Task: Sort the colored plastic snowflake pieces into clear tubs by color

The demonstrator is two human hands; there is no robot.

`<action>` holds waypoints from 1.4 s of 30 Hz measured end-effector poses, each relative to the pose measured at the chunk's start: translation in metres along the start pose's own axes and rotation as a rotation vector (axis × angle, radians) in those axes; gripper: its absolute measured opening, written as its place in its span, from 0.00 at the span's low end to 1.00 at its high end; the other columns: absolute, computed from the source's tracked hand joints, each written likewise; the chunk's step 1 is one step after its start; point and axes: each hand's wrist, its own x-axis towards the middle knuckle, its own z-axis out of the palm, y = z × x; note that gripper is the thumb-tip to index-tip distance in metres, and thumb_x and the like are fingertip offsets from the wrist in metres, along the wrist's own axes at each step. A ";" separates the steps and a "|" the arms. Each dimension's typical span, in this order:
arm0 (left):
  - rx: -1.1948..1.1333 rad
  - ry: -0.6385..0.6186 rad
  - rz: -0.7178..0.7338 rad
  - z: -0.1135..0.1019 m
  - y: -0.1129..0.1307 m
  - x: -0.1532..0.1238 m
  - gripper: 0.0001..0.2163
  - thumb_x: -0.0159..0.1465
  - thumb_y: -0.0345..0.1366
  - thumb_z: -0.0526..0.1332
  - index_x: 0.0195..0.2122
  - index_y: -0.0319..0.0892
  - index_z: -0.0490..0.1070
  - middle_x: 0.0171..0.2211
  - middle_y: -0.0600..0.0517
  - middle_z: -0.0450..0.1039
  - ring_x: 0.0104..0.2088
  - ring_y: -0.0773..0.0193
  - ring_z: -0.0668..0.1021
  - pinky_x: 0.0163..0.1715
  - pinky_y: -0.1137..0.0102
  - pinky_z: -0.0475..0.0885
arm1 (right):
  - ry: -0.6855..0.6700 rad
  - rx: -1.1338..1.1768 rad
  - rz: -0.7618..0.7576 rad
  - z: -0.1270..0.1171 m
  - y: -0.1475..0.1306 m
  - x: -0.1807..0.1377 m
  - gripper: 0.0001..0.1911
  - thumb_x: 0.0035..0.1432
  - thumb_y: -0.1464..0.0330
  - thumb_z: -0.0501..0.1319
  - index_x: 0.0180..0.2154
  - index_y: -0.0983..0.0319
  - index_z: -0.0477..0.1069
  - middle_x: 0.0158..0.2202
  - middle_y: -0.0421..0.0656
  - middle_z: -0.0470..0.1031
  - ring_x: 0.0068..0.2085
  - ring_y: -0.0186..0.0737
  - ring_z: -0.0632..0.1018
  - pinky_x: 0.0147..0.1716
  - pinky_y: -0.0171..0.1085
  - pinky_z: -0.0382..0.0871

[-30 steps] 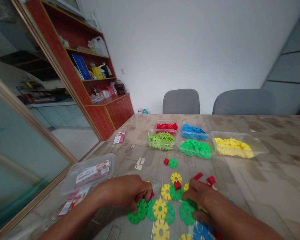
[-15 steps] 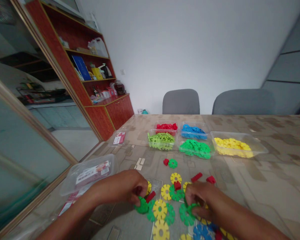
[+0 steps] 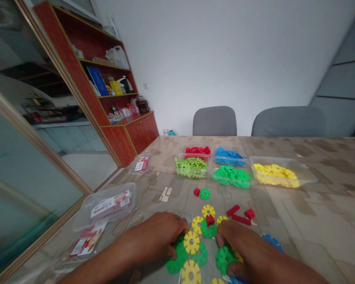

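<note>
My left hand [image 3: 162, 232] is closed at the left of the loose pieces, thumb and fingers round green notched discs [image 3: 179, 256]. A sliver of red shows beneath its fingers. Across from it, my right hand [image 3: 239, 240] grips another green notched disc [image 3: 225, 259], with a bit of yellow behind it partly covered by the fingers. Between the hands lie yellow notched discs [image 3: 191, 242] and a green disc [image 3: 209, 229] with a red connector block [image 3: 210, 220] on it. Just beyond my right hand are red strips [image 3: 241, 219] and a red block [image 3: 250, 213].
Clear tubs of red [image 3: 198, 150], blue [image 3: 229, 156], light green [image 3: 192, 167], green [image 3: 231, 176] and yellow [image 3: 275, 175] pieces stand farther back. Plastic lids [image 3: 108, 205] lie at left. A blue disc [image 3: 272, 241] sits right of my right wrist. Grey chairs [image 3: 214, 121] stand beyond.
My left hand has shifted right with its green discs, now beside the yellow ones. The green disc at my right hand has turned more face-on. A second red strip shows near the right-hand red block.
</note>
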 end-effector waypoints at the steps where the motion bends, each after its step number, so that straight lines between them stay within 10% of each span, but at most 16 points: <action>1: 0.016 0.014 0.011 0.002 0.000 0.000 0.14 0.52 0.34 0.74 0.35 0.46 0.71 0.33 0.55 0.74 0.33 0.59 0.74 0.27 0.69 0.56 | 0.006 0.024 -0.001 0.001 0.000 0.001 0.23 0.45 0.79 0.61 0.44 0.57 0.69 0.49 0.42 0.75 0.49 0.44 0.74 0.50 0.38 0.67; 17: -0.274 -0.114 0.007 -0.029 0.003 -0.011 0.13 0.53 0.25 0.69 0.35 0.45 0.69 0.29 0.60 0.68 0.30 0.68 0.70 0.26 0.75 0.56 | 0.027 0.233 0.020 -0.006 -0.015 0.016 0.15 0.49 0.81 0.58 0.37 0.61 0.73 0.34 0.39 0.75 0.34 0.37 0.75 0.33 0.32 0.66; 25: -0.584 0.186 0.179 -0.019 0.008 0.023 0.09 0.58 0.24 0.60 0.38 0.42 0.70 0.27 0.60 0.66 0.26 0.71 0.69 0.25 0.78 0.60 | 0.122 0.401 -0.054 -0.015 0.010 0.022 0.06 0.55 0.71 0.59 0.37 0.61 0.72 0.28 0.37 0.71 0.26 0.32 0.70 0.26 0.30 0.64; 30: -0.577 0.429 0.216 -0.038 0.016 0.064 0.06 0.58 0.26 0.62 0.35 0.40 0.70 0.25 0.59 0.67 0.25 0.70 0.71 0.25 0.77 0.63 | 0.436 0.440 0.007 -0.053 0.035 0.034 0.15 0.53 0.61 0.63 0.41 0.62 0.73 0.19 0.33 0.66 0.19 0.33 0.67 0.19 0.31 0.60; 37: -0.477 0.700 0.136 -0.076 0.017 0.155 0.09 0.59 0.26 0.61 0.41 0.39 0.72 0.27 0.54 0.72 0.29 0.63 0.76 0.29 0.73 0.68 | 0.768 0.414 0.022 -0.101 0.066 0.034 0.24 0.51 0.52 0.62 0.46 0.58 0.72 0.38 0.46 0.78 0.35 0.47 0.81 0.32 0.44 0.77; 42: -0.407 0.722 0.132 -0.072 0.014 0.158 0.10 0.59 0.25 0.60 0.40 0.39 0.75 0.35 0.48 0.78 0.36 0.59 0.78 0.36 0.69 0.71 | 0.820 0.379 0.056 -0.111 0.075 0.015 0.18 0.51 0.53 0.64 0.38 0.58 0.76 0.36 0.47 0.80 0.31 0.45 0.81 0.31 0.43 0.77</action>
